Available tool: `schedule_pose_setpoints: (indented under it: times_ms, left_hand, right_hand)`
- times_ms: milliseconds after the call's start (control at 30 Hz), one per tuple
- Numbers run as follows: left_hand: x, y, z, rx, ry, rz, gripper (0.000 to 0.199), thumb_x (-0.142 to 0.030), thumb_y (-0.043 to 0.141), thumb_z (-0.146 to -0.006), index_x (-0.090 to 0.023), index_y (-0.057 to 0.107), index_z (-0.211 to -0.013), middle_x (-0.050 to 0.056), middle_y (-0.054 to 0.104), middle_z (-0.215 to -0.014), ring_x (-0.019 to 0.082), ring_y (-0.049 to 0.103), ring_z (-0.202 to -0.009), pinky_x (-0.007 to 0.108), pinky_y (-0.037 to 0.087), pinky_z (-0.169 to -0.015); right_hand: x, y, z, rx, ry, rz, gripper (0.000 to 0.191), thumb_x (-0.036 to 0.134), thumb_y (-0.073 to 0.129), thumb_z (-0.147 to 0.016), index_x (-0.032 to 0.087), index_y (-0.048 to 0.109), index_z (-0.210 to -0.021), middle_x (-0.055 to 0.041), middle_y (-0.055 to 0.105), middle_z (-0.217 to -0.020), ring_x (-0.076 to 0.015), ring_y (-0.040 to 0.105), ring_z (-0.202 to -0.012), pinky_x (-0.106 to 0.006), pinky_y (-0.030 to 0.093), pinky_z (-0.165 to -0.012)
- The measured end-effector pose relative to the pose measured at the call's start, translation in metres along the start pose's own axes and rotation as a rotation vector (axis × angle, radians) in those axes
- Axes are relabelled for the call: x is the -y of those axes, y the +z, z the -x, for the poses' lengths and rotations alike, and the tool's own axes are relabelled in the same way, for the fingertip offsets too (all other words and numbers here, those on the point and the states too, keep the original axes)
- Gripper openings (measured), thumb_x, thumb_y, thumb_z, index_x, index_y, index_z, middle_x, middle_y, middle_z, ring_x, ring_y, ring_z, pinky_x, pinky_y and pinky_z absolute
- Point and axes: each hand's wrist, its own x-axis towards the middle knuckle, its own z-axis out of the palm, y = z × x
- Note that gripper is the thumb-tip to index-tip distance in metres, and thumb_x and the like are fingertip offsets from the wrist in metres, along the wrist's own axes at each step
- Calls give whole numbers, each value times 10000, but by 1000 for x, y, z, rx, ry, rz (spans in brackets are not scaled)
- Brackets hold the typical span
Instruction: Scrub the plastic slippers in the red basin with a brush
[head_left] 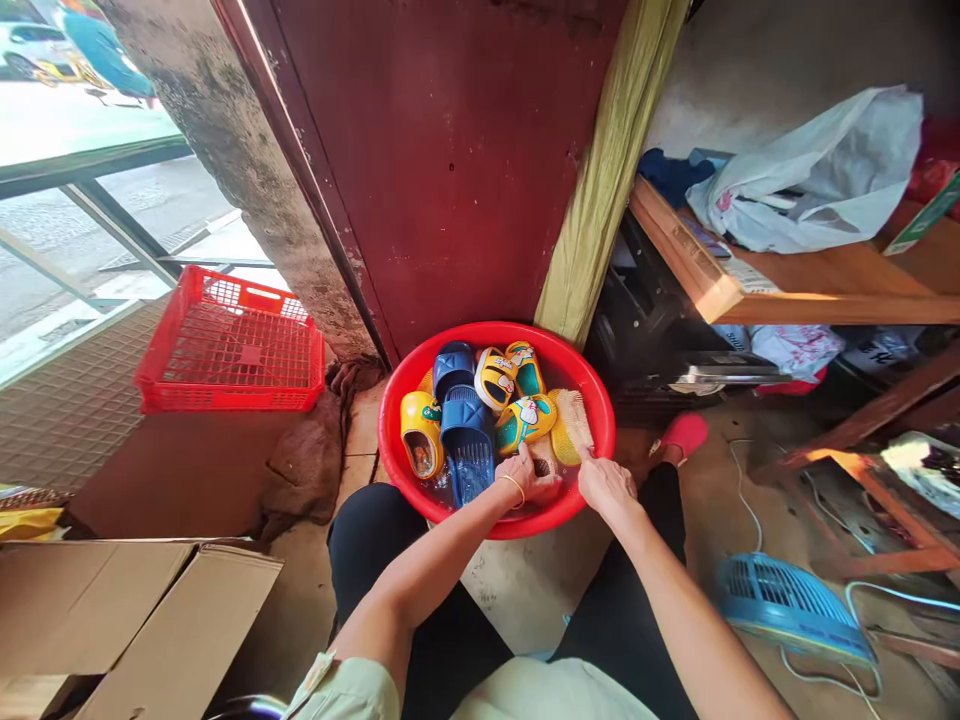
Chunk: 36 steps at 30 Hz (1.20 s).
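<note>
Blue slippers [468, 440] and yellow ones, among them a yellow and green slipper [526, 423], lie in water in a red basin [592, 370] between my knees. A yellow slipper [421, 436] rests at the basin's left side. My left hand [527, 474], with a thin bracelet on its wrist, is closed on a beige slipper [545, 455] near the basin's front. My right hand [602, 484] is at the right front rim, its fingers pinching the lower end of a tan mesh cloth [574, 420].
A red crate [232, 392] stands at the left, with cardboard boxes [127, 610] nearer me. Behind the basin is a dark red door [450, 160]. At the right are a wooden shelf [832, 270] with a plastic bag [825, 180], and a blue fan [795, 605] on the floor.
</note>
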Motion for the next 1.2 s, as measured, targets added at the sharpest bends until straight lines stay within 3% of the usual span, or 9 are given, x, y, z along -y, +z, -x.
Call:
schedule_pose_setpoints:
  times_ms: [67,167,300,467,600,867,1000,1100,1200]
  left_hand:
    - [0,-3,-2,-2,-25,130,914,-555,691,-789,-17,373,-1455,313,631,-1278,422,612,-1216,425,453,-970]
    - [5,-17,-4,41,-72,507,716,-440,723,-766,-64,512,-1338,263,659,-1247,422,596,-1223,433,455,-977]
    - [18,-42,-2,212,-79,933,486,-467,508,-896,-105,627,-1197,161,736,-1053,322,692,-1004,397,544,-814]
    - [30,-62,5,432,-172,1249,475,-451,510,-894,-112,645,-1198,131,754,-890,252,717,-818,347,559,-733]
    - [35,-71,12,469,-165,1360,516,-484,535,-884,-100,642,-1212,146,759,-883,245,724,-780,341,568,-728]
    - [39,-85,46,580,104,1643,605,-470,573,-864,-122,556,-1359,148,758,-1049,276,737,-965,378,571,-843]
    - [41,-99,54,521,271,1738,676,-364,634,-828,-201,460,-1461,121,720,-1196,294,711,-1066,424,549,-930]
    - [49,-107,46,370,326,1793,754,-269,646,-771,-230,427,-1492,108,693,-1257,296,695,-1091,439,542,-947]
    - [63,-111,33,201,296,1822,806,-233,611,-730,-245,409,-1510,97,679,-1276,286,692,-1068,452,551,-920]
  right_hand:
    - [-3,1,1,-20,4,-7,581,160,363,-971,142,402,-1550,-231,749,-1050,-322,737,-996,-424,528,-882]
    - [-9,3,1,-36,14,-29,577,198,362,-981,163,407,-1556,-221,754,-1043,-326,733,-1003,-423,522,-877]
    - [-18,7,0,-55,58,-107,561,273,362,-998,260,423,-1555,-154,774,-1026,-285,731,-998,-369,513,-860]
    - [-23,12,-4,-85,111,-183,577,298,383,-982,281,419,-1558,-133,784,-994,-287,735,-981,-368,515,-847]
    - [-27,19,-4,-148,123,-310,554,303,408,-974,287,473,-1524,-112,787,-1050,-272,732,-1018,-357,519,-888]
    - [-29,49,6,-327,52,-693,498,334,425,-970,247,573,-1437,-77,721,-1281,-258,690,-1146,-351,540,-949]
    - [-25,42,3,-344,-3,-811,467,353,480,-947,235,637,-1370,-68,762,-1174,-256,715,-1077,-358,568,-901]
    - [-12,26,2,-377,-36,-894,497,424,480,-951,211,639,-1371,-66,790,-968,-243,746,-890,-335,594,-769]
    - [11,9,10,-431,-91,-947,557,456,432,-971,178,588,-1427,-79,786,-927,-223,739,-835,-305,588,-743]
